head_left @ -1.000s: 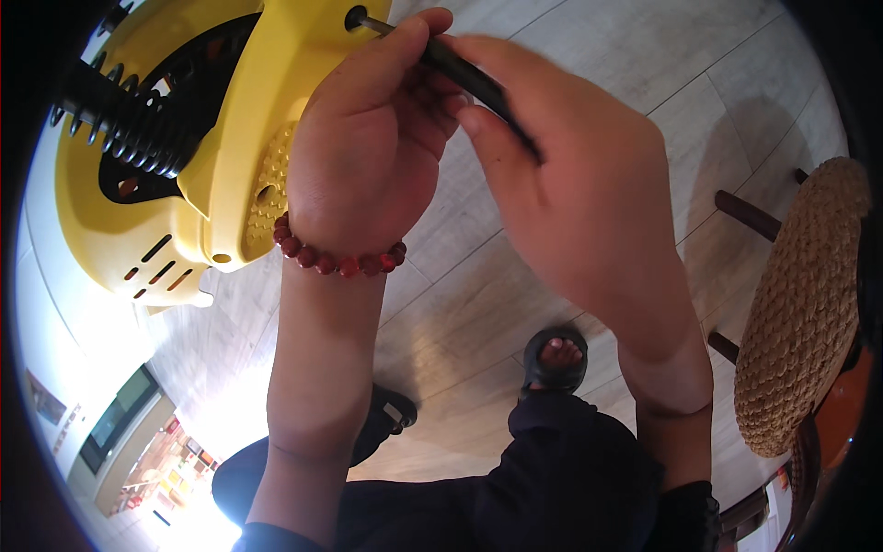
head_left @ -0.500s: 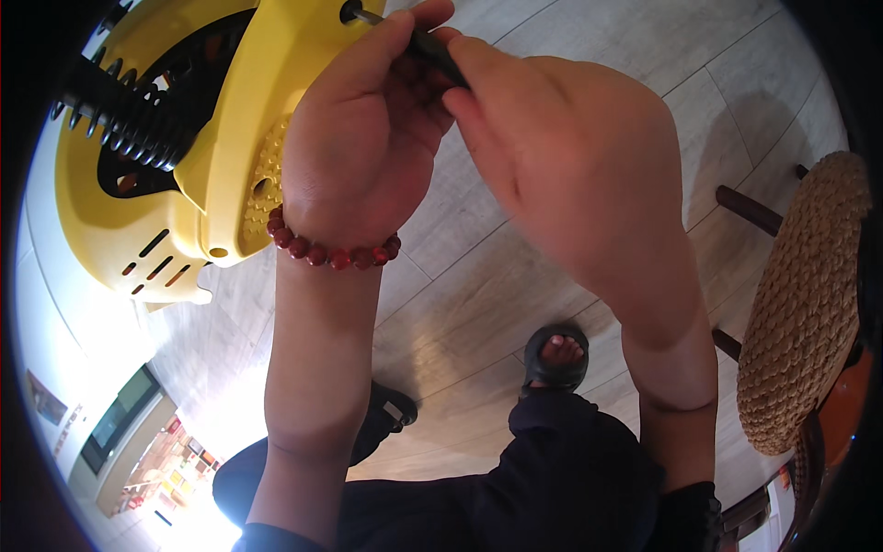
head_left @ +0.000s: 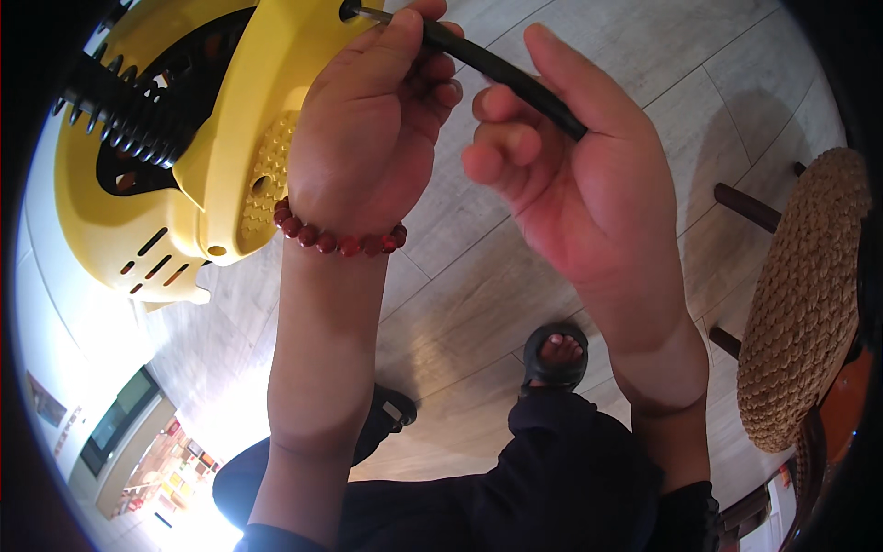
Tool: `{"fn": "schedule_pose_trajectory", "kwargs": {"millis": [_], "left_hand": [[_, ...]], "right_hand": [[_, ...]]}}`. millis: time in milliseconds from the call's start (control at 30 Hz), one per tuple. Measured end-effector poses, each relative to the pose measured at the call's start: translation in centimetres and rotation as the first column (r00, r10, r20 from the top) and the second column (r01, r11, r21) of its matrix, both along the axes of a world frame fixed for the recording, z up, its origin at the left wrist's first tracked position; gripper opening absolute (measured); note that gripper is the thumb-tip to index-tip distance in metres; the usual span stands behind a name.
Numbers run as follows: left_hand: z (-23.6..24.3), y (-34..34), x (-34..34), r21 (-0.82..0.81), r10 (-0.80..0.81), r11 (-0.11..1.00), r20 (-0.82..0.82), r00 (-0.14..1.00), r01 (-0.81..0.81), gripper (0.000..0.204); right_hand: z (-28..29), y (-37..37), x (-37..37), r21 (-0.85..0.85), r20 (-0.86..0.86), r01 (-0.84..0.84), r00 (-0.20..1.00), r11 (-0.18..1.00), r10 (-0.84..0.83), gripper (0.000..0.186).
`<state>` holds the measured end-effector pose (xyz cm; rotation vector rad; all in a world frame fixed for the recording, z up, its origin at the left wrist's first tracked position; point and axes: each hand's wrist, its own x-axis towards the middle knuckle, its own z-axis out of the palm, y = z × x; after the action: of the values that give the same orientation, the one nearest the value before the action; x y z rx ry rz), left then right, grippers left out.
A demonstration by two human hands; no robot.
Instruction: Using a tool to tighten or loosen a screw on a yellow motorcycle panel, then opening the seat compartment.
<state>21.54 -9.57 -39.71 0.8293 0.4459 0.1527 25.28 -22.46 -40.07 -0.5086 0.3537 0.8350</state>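
A: What's on the L wrist [head_left: 333, 213]?
B: Bracelet [head_left: 349, 246], round red-brown beads.
A: & clothes?
B: Dk sleeves [head_left: 682, 515], dk pants [head_left: 552, 469], blk sandals [head_left: 555, 373], R one open at toes.

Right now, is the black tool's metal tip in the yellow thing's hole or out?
In, it seems: the metal shaft runs into the dark hole, its end hidden.

The right hand [head_left: 589, 184] had rolled over, from its back showing to its palm showing, and its grip had loosened: the thumb stood out straight while the fingers [head_left: 483, 164] curled loosely. The screwdriver [head_left: 510, 75], its handle mostly covered half a second earlier, lay bare along much of its length, its rear end farther right.
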Motion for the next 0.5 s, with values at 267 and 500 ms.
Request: {"fn": "schedule_pose_trajectory", "kwargs": {"millis": [267, 500], "left_hand": [[-0.1, -0.2, 0.4, 0.085, 0.075, 0.994, -0.095, 0.993, -0.067, 0.022], [0.5, -0.2, 0.4, -0.057, 0.043, 0.997, -0.132, 0.990, -0.050, 0.022]], "right_hand": [[0.0, -1.3, 0.9, -0.707, 0.678, 0.372, 0.113, 0.601, 0.727, 0.019], [-1.3, -0.9, 0.4, -0.479, 0.695, 0.625, -0.158, 0.616, 0.702, 0.030]]}}
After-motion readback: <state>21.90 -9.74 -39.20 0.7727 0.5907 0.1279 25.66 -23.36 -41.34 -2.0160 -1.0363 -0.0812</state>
